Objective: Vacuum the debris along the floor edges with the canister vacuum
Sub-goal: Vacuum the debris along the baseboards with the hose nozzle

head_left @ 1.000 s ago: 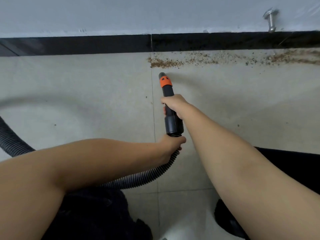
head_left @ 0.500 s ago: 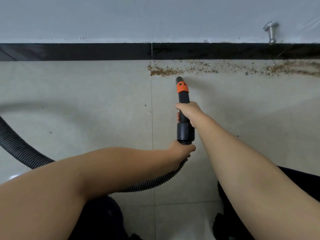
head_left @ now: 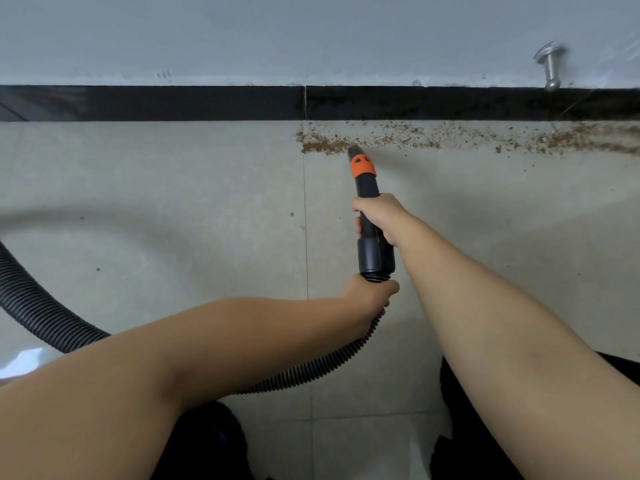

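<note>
In the head view, we hold the nozzle (head_left: 369, 209) with both hands. Our right hand (head_left: 379, 216) is wrapped tight around the middle of the nozzle. Our left hand (head_left: 369, 294) is wrapped around the hose (head_left: 311, 368) right where it joins the back of the nozzle. Both hands are clenched on something, not loose.

What has changed? A second ago the nozzle tip sat back from the crumbs (head_left: 450, 138), with bare floor between them. Now we have pushed it forward, and the tip touches the near edge of the thick crumb pile just right of the tile line (head_left: 304, 202). The orange ring (head_left: 363, 167) sits just behind the tip.

The crumbs lie in a long strip beside the black baseboard (head_left: 156, 102). The strip starts near the tile line and runs off to the right, past the metal door stop (head_left: 550, 65) on the wall. Left of the tile line, the floor by the baseboard has only a few tiny specks farther out.

We think the sucking up is just starting here, since the pile at the tip looks nearly whole. Most of the strip is not yet cleaned. Next we should slide the tip to the right along the baseboard, slowly, so no crumbs get left.

The hose curves away from the nozzle to the left edge of the view. We cannot see the canister.
</note>
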Demonstrator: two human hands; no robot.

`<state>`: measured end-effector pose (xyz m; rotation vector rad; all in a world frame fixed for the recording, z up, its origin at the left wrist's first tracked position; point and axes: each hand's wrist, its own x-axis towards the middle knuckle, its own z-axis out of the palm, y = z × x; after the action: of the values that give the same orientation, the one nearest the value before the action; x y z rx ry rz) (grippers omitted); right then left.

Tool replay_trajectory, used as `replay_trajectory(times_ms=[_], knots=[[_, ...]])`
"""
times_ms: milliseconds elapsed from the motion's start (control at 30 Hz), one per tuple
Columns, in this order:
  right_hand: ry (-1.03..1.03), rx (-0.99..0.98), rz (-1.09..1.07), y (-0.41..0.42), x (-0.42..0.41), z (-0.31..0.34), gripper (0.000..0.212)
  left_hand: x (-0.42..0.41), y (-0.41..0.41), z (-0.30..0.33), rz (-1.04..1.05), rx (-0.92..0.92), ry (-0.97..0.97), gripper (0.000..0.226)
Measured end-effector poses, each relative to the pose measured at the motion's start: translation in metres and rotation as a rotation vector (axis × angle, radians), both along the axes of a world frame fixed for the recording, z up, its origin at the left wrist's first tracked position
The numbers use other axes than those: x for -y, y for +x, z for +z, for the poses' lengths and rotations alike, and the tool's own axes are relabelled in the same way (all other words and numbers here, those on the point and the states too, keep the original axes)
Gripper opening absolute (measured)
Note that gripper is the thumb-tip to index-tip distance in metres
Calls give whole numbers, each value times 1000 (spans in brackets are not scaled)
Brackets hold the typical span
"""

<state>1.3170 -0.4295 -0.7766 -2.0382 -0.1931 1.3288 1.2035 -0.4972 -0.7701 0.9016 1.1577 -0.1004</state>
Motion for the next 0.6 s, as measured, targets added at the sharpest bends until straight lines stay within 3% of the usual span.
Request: replay_trajectory(times_ms=[300,600], knots=[[18,-109,138,-44,-38,6,11,-30,-37,9,57,-90,-1,16],[65,-140,-30,-51,-51,4,15,-62,-51,13,-82,-190,28,14]])
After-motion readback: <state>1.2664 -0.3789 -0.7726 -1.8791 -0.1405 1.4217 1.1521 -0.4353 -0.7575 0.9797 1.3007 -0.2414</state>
